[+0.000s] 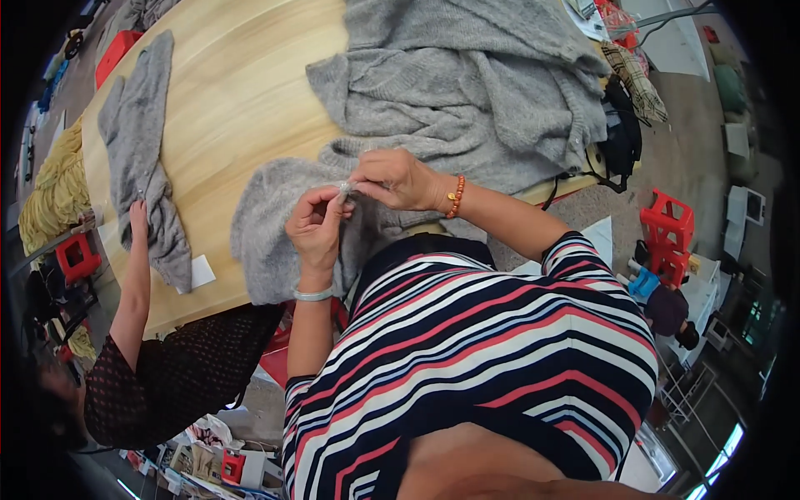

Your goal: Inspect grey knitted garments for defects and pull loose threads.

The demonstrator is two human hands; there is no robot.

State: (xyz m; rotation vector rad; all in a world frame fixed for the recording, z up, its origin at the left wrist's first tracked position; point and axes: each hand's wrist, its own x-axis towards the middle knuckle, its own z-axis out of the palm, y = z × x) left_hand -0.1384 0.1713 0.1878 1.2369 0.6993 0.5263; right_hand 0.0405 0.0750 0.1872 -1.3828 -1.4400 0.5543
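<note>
A grey knitted garment [271, 208] hangs over the near edge of the table and lies partly against my lap. My left hand [315, 227] pinches a small gathered bit of its knit between thumb and forefinger. Close beside it, my right hand [392, 178] is closed in a pinch at the same spot, its fingertips almost touching the left ones. Whether a needle or thread is in the right fingers is too small to tell. More grey knitwear [467, 100] is heaped just beyond my hands.
At the left a co-worker's hand [138, 215] rests on another grey knit piece [142, 125] on the wooden table [242, 75]. A white paper [198, 273] lies near the table edge. Red stools [667, 225] stand at the right, and yellow knitwear [58, 192] is piled far left.
</note>
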